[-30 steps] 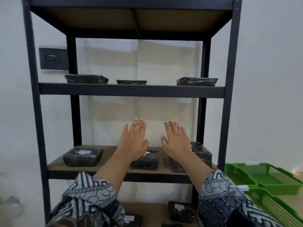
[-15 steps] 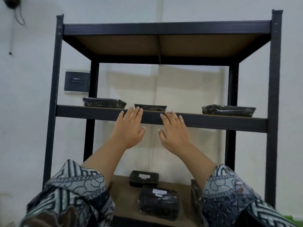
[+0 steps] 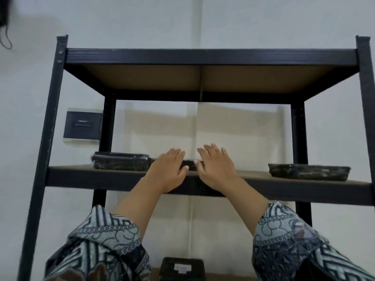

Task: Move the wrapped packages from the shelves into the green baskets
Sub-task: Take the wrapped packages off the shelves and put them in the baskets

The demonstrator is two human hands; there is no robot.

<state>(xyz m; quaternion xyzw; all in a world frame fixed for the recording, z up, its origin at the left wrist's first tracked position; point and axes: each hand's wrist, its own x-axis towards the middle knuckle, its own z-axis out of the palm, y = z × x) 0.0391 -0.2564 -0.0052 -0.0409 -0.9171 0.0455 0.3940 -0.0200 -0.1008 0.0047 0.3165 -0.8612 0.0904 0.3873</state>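
**A:** Where do the wrapped packages lie?

**B:** Three of them lie on the middle shelf (image 3: pixel 253 184) of the black rack (image 3: pixel 47 138). The middle package (image 3: pixel 191 165) is at the centre of this shelf. It is mostly hidden behind the person's two hands, and only a dark strip shows between the thumbs. The left package (image 3: pixel 121 164) lies near the left rear post. The right package (image 3: pixel 308 172) lies near the right post, well apart from the hands. A fourth package (image 3: pixel 183 267), with a white label on top, lies on a lower shelf at the bottom edge of the view.

**A:** And how are the hands?

**B:** The left hand (image 3: pixel 168 171) and the right hand (image 3: pixel 217 169) are raised side by side in front of the middle package, with their backs toward the camera. The fingers are straight and a little spread, and neither hand holds anything. Whether the fingertips touch the package, one cannot tell, because the hands cover it.

**A:** What is around them?

**B:** Patterned sleeves (image 3: pixel 101 246) cover the arms below the bare forearms. The top shelf (image 3: pixel 203 56) is seen from below and shows its brown underside. A dark panel (image 3: pixel 83 125) hangs on the pale wall, just left of the rack.
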